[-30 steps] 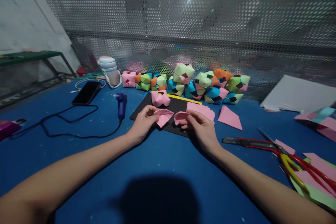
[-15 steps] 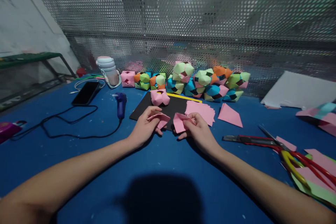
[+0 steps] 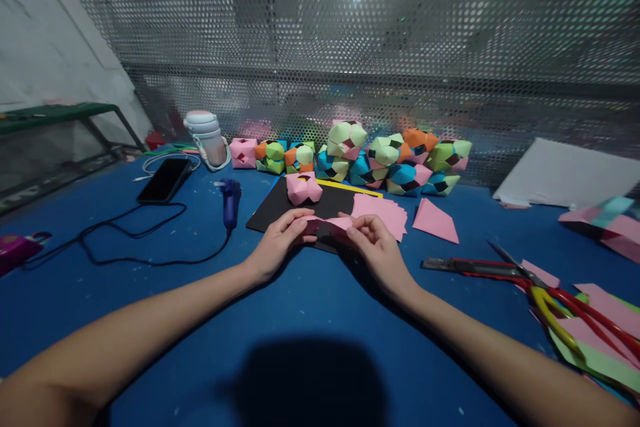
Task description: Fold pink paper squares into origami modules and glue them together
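Observation:
Over the front edge of the black board (image 3: pixel 267 210), my left hand (image 3: pixel 276 245) pinches a folded pink paper piece (image 3: pixel 311 221) between thumb and fingers. My right hand (image 3: pixel 381 252) pinches another folded pink paper piece (image 3: pixel 341 222). The inner ends of both pieces meet or nearly meet; whether they are joined I cannot tell. Just beyond my left hand sits a pink folded-paper ball (image 3: pixel 303 188) on the board. A stack of pink paper squares (image 3: pixel 383 213) lies past my right hand, with a loose folded pink sheet (image 3: pixel 436 220) to its right.
Several coloured paper balls (image 3: pixel 385 150) line the back beside a bottle (image 3: pixel 206 139). On the left lie a phone (image 3: pixel 164 180) and a blue glue gun (image 3: pixel 230 203) with its cord. A utility knife (image 3: pixel 470 267), scissors (image 3: pixel 555 320) and paper scraps (image 3: pixel 595 340) lie to the right.
Both hands have moved closer together, bringing the two pink pieces from a gap apart to end to end. The pieces are now tilted flatter, showing thinner edges.

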### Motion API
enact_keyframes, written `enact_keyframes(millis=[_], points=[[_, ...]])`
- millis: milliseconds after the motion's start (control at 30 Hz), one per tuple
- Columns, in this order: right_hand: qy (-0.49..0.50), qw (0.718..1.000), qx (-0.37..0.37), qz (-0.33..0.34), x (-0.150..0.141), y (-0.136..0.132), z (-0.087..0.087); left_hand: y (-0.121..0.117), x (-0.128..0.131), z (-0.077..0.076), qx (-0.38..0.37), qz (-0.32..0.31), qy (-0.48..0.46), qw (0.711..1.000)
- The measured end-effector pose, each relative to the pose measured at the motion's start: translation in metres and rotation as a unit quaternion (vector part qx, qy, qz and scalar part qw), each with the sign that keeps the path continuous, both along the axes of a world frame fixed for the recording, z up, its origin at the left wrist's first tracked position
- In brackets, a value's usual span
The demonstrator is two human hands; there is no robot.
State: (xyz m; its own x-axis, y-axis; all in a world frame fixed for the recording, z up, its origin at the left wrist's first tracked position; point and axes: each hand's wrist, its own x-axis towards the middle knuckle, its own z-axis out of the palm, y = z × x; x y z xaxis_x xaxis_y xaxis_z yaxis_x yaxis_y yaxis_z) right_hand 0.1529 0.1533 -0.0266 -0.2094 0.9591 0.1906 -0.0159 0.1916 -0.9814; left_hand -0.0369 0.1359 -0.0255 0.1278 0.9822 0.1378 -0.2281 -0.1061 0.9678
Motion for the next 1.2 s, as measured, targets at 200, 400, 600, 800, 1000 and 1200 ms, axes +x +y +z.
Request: enact_keyframes(millis=[200, 400, 600, 800, 1000, 1200], points=[[0.002, 0.999, 0.031, 0.024, 0.0, -0.002, -0.001, 0.001, -0.004, -0.001, 0.034, 0.026, 0.043, 0.998], [-0.075, 0.994, 0.076, 0.003, 0.0, -0.003, -0.001, 0.002, -0.006, 0.002, 0.05, 0.041, 0.049, 0.997], [-0.072, 0.99, 0.119, -0.006, 0.0, -0.002, -0.009, 0.004, -0.007, 0.005, 0.087, 0.053, 0.105, 0.989], [-0.062, 0.987, 0.146, -0.021, 0.0, -0.001, -0.011, 0.004, -0.009, 0.003, 0.09, 0.061, 0.116, 0.987], [-0.039, 0.986, 0.159, -0.036, 0.002, 0.0, -0.009, 0.005, -0.008, 0.003, 0.083, 0.065, 0.113, 0.988], [-0.046, 0.982, 0.179, -0.04, 0.003, 0.003, -0.012, 0.006, -0.013, 0.002, 0.169, 0.072, 0.211, 0.96]])
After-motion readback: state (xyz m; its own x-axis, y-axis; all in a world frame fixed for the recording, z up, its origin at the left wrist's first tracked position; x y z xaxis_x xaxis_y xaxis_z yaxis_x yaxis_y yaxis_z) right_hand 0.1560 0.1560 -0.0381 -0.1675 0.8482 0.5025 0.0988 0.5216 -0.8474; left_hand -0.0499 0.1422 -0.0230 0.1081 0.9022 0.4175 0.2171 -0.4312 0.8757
